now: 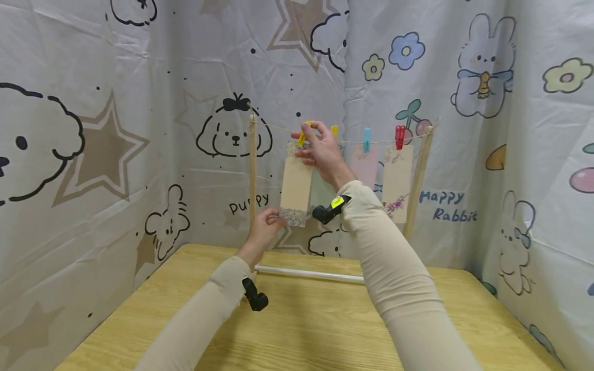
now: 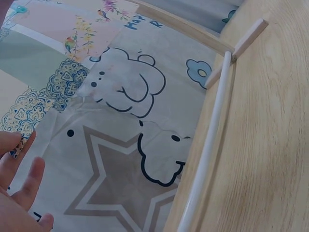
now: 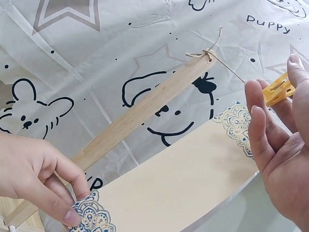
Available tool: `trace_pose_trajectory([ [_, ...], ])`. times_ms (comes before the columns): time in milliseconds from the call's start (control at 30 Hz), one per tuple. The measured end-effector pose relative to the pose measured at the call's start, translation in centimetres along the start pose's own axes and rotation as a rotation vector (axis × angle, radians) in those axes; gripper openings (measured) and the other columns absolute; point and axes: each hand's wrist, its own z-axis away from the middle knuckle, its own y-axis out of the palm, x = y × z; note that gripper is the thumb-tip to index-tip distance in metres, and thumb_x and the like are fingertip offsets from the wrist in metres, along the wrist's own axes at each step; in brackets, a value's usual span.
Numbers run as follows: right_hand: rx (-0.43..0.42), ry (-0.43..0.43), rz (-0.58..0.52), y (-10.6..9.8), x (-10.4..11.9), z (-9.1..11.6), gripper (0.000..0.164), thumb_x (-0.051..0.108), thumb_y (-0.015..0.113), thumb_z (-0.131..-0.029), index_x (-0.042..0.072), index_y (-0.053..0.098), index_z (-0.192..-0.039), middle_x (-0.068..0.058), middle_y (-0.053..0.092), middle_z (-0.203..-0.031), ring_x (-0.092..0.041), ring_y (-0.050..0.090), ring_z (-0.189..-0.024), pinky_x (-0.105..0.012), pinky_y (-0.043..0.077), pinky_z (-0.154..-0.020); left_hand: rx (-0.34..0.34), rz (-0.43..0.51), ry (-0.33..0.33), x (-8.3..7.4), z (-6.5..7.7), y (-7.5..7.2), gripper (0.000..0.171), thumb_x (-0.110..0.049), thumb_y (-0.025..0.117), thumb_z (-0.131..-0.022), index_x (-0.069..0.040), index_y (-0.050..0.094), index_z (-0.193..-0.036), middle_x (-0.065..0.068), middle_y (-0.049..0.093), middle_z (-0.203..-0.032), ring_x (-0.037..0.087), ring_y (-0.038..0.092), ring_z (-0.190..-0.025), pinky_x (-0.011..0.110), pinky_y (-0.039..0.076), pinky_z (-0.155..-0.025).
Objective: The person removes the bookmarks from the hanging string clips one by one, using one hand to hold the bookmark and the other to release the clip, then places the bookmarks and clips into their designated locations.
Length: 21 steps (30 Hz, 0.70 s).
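Observation:
My left hand pinches the lower left corner of a cream card with blue lace-patterned ends. The same corner lies between thumb and finger of the left hand in the right wrist view. Up at the string, my right hand holds a yellow clothespin between thumb and fingers, at the card's top edge. Whether its jaws grip the card is hidden by the fingers. Just behind hangs a pale green card, below another yellow clothespin.
String runs between two wooden posts. Farther right, a blue clothespin holds a pink card and a red clothespin holds a flowered card. A white rod lies low across the wooden table.

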Motion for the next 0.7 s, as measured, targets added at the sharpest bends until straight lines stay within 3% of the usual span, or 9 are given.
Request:
trace_pose_trajectory([
  [200,-0.001,-0.008,0.024,-0.26,-0.29,0.32,0.035,0.042,0.057,-0.106,0.016,0.053,-0.13,-0.01,0.071,-0.126,-0.013,0.068,-0.061,-0.021,0.05,-0.05,-0.011,0.005,0.004,0.24,0.28,-0.01,0.025,-0.004,0.068,-0.1,0.006,0.062,-0.122,0.021,0.071,-0.116,0.038,0.064,-0.116,0.054,0.041,-0.109],
  [400,0.019,0.002,0.027,-0.6,-0.57,0.49,0.046,0.041,0.056,-0.107,0.009,0.047,-0.139,-0.011,0.07,-0.126,-0.013,0.067,-0.061,-0.021,0.05,-0.05,-0.014,0.011,0.007,0.55,0.37,-0.41,0.028,-0.005,0.068,-0.1,0.005,0.062,-0.125,0.021,0.071,-0.117,0.038,0.064,-0.116,0.055,0.04,-0.109],
  [700,0.034,0.002,0.041,-0.6,-0.32,1.05,0.039,0.045,0.056,-0.106,0.016,0.051,-0.132,-0.009,0.07,-0.126,-0.015,0.069,-0.064,-0.022,0.051,-0.051,-0.004,0.034,0.012,0.93,0.48,-0.98,0.028,-0.006,0.067,-0.101,0.005,0.061,-0.126,0.023,0.071,-0.117,0.042,0.062,-0.12,0.055,0.04,-0.109],
])
